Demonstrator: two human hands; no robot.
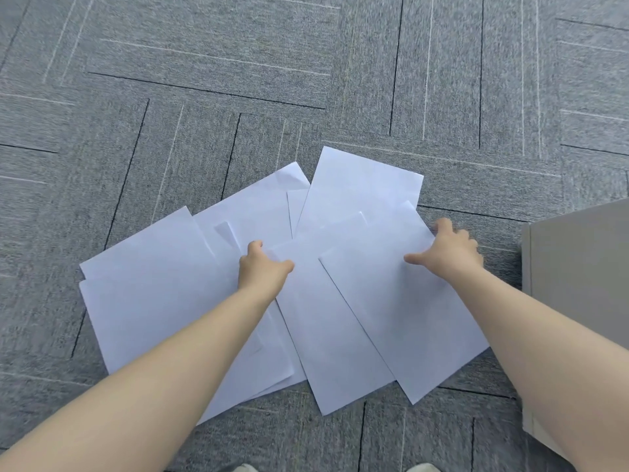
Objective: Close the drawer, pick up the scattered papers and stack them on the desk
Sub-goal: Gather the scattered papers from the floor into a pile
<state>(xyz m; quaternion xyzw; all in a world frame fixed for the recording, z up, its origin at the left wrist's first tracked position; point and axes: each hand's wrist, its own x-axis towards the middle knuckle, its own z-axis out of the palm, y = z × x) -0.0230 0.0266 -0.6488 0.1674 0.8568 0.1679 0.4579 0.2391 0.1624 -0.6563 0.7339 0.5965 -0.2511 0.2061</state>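
Several white paper sheets lie fanned out and overlapping on the grey carpet in the middle of the view. My left hand rests on the sheets near the centre of the pile, its fingers curled over the edge of one sheet. My right hand lies on the far right corner of the rightmost sheet, thumb spread on the paper and fingers bent over its edge onto the carpet. No sheet is lifted. The drawer and the desk top are out of view.
A beige cabinet stands at the right edge, close to my right forearm. Grey carpet tiles with dark seams fill the remaining floor. The tips of two shoes show at the bottom edge.
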